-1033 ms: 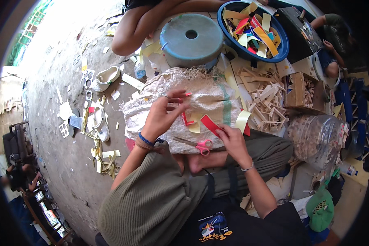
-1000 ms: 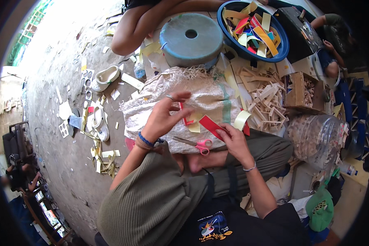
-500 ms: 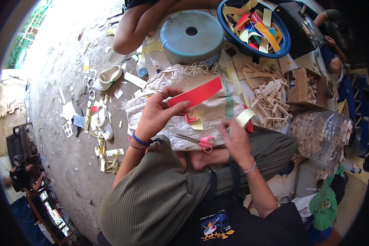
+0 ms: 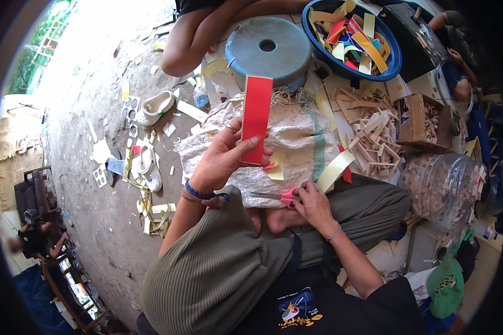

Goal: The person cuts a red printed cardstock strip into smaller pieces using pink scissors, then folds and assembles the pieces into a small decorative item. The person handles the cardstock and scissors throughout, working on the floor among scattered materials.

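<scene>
Red strip [image 4: 257,111]: clamped between thumb and fingers of the left hand [image 4: 218,156], most of its length sticking out beyond the grip.
Pinched near its near end, presumably to keep the rest free. White sack [image 4: 235,180] below the grip, likely a work surface. Right hand [image 4: 316,209], to the right and nearer the body, has fingers on the handles of the pink scissors [image 4: 290,196]; I can't tell whether they're closed on them. Scissors sit within easy reach, I'd guess deliberately. Farther right of the grip: loose wooden pieces [image 4: 374,131]. Up-right: blue basin [image 4: 395,58] of mixed coloured strips. Farther right: cardboard box [image 4: 409,120] with small wood pieces, then clear container [image 4: 439,181], pale bits inside, too blurred for me to identify.
</scene>
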`<act>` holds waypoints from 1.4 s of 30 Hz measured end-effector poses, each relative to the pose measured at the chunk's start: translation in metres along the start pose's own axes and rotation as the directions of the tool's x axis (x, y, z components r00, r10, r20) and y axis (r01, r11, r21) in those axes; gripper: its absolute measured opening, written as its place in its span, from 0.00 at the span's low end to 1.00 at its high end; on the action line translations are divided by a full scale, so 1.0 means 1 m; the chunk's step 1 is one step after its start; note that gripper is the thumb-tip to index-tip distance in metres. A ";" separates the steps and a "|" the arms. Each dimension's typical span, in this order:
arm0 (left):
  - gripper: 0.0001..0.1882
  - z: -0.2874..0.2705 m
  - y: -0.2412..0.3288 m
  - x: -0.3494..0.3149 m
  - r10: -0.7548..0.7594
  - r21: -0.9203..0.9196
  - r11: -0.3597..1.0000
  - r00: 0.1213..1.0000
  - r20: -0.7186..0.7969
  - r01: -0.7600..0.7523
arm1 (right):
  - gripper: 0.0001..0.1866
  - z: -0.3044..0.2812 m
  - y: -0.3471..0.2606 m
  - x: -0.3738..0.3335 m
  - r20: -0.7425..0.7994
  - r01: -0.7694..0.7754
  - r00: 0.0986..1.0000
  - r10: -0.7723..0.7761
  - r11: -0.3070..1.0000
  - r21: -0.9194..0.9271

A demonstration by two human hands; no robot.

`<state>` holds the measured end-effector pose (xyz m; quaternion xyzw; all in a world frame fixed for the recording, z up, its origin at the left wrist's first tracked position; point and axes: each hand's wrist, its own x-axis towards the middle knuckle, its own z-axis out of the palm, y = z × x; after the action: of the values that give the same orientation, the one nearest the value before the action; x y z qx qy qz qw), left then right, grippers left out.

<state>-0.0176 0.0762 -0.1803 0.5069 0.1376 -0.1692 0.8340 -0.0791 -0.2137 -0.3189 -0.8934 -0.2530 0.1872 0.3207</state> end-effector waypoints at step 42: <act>0.20 0.018 -0.002 -0.005 -0.077 0.465 0.885 0.981 0.178 -0.015 | 0.23 -0.098 -0.049 0.022 0.363 -0.267 0.931 -0.026 0.628 0.731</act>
<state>-0.0220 0.0603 -0.1717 0.6707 0.0206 -0.2586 0.6949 -0.0294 -0.2155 -0.2194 -0.6397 -0.1389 0.4492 0.6080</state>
